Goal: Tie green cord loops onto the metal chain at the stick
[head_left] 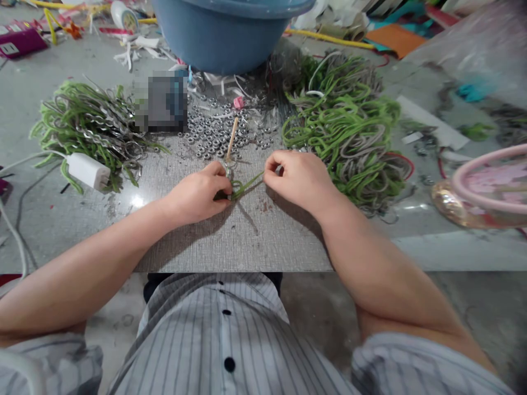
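A green cord runs taut between my two hands, just above the grey tabletop. My left hand pinches its looped end, and a small shiny metal piece shows at the fingertips. Thumb and forefinger of my right hand close on the other end of the cord. Beyond my left fingertips a thin wooden stick lies among many small metal rings. To the right of my right hand is a large heap of green and grey cords.
Cords with metal rings and chains are piled at left, beside a white charger plug. A blue basin stands at the back. A pink-rimmed object is at far right. The table edge runs before my body.
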A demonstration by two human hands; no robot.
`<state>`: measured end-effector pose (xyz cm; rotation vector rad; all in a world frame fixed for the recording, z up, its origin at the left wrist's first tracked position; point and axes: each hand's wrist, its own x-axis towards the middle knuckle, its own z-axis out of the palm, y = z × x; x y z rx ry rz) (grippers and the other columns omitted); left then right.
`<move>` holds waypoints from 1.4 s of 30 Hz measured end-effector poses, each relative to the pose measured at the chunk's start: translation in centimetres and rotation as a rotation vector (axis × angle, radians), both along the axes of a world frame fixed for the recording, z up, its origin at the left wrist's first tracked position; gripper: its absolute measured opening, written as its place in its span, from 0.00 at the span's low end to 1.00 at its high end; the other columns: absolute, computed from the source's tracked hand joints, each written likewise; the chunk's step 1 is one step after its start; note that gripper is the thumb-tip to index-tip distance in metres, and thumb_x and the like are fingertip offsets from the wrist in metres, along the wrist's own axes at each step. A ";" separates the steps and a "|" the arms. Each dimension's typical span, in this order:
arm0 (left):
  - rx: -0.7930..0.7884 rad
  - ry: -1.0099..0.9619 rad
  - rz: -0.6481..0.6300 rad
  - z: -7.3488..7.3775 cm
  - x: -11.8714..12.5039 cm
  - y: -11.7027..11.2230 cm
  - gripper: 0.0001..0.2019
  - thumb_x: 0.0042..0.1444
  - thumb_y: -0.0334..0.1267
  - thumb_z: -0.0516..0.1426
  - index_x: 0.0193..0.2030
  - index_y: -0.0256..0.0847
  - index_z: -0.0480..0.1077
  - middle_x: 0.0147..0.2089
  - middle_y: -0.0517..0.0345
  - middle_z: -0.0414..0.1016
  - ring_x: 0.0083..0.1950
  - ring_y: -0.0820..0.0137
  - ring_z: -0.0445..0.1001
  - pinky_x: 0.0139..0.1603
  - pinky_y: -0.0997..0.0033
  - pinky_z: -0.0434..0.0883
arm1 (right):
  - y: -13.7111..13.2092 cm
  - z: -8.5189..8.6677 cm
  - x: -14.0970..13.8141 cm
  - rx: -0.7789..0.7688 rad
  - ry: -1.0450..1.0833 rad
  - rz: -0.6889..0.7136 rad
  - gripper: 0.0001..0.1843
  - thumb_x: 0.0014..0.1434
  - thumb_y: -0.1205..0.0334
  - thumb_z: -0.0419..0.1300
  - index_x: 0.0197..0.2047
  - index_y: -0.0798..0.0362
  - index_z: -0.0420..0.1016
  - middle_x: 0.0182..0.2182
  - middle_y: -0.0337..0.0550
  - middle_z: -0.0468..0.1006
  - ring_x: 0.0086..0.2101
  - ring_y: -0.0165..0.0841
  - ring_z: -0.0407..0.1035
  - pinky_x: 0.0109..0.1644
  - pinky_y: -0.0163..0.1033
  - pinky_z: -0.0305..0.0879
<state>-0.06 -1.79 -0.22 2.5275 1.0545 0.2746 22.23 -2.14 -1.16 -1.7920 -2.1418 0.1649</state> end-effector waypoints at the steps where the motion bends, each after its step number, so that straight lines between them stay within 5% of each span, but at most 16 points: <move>1: 0.004 -0.003 -0.005 0.0 0.0 0.0 0.08 0.53 0.34 0.57 0.37 0.36 0.76 0.46 0.49 0.70 0.35 0.71 0.72 0.41 0.68 0.72 | 0.1 -0.1 0.1 0.013 -0.017 -0.004 0.04 0.50 0.66 0.56 0.25 0.50 0.68 0.23 0.42 0.71 0.24 0.33 0.61 0.29 0.39 0.51; 11: 0.009 0.009 -0.007 0.0 0.1 0.1 0.06 0.53 0.33 0.58 0.36 0.36 0.75 0.43 0.49 0.69 0.34 0.71 0.72 0.38 0.69 0.71 | 0.0 -0.3 0.4 0.048 -0.064 0.085 0.04 0.53 0.66 0.57 0.32 0.51 0.74 0.30 0.45 0.75 0.27 0.34 0.64 0.30 0.40 0.52; 17: 0.015 -0.016 -0.006 -0.2 0.1 0.0 0.07 0.53 0.34 0.58 0.37 0.36 0.76 0.42 0.50 0.69 0.36 0.69 0.73 0.39 0.69 0.71 | -0.9 1.1 -0.2 -0.188 0.103 0.640 0.09 0.59 0.68 0.56 0.39 0.51 0.77 0.38 0.44 0.78 0.35 0.33 0.71 0.39 0.38 0.61; 20: -0.002 -0.007 -0.001 -0.2 0.0 0.0 0.08 0.54 0.35 0.58 0.38 0.36 0.76 0.42 0.50 0.69 0.37 0.68 0.73 0.40 0.68 0.71 | -1.3 1.2 -0.5 -0.325 0.081 0.763 0.10 0.61 0.66 0.56 0.42 0.48 0.78 0.40 0.42 0.79 0.37 0.33 0.72 0.41 0.37 0.62; 27: 0.003 -0.008 -0.004 -0.3 -0.1 0.0 0.08 0.55 0.35 0.58 0.39 0.37 0.77 0.41 0.51 0.69 0.38 0.69 0.73 0.41 0.68 0.71 | -1.7 0.8 -1.3 -0.349 0.008 0.759 0.07 0.62 0.64 0.56 0.37 0.50 0.77 0.36 0.41 0.78 0.34 0.33 0.70 0.38 0.37 0.60; 31: 0.004 -0.013 -0.009 -0.2 0.0 0.1 0.07 0.54 0.34 0.59 0.37 0.37 0.77 0.38 0.53 0.69 0.36 0.70 0.72 0.39 0.71 0.70 | -1.9 0.7 -1.7 -0.245 0.214 0.754 0.07 0.62 0.64 0.54 0.35 0.53 0.72 0.36 0.44 0.76 0.34 0.32 0.69 0.39 0.36 0.62; 35: 0.005 -0.004 -0.017 0.0 0.0 0.2 0.06 0.55 0.35 0.59 0.34 0.35 0.77 0.33 0.55 0.69 0.32 0.72 0.70 0.35 0.73 0.68 | -1.7 0.1 -2.2 -0.131 0.458 0.565 0.05 0.62 0.63 0.54 0.35 0.53 0.70 0.32 0.42 0.76 0.32 0.31 0.68 0.38 0.36 0.61; 42: -0.078 -0.011 -0.006 0.4 0.1 0.4 0.06 0.54 0.35 0.59 0.35 0.36 0.78 0.34 0.55 0.72 0.32 0.72 0.72 0.35 0.72 0.68 | -1.6 -0.9 -2.9 -0.085 0.401 0.388 0.05 0.59 0.63 0.56 0.34 0.54 0.72 0.27 0.40 0.75 0.27 0.30 0.65 0.33 0.36 0.57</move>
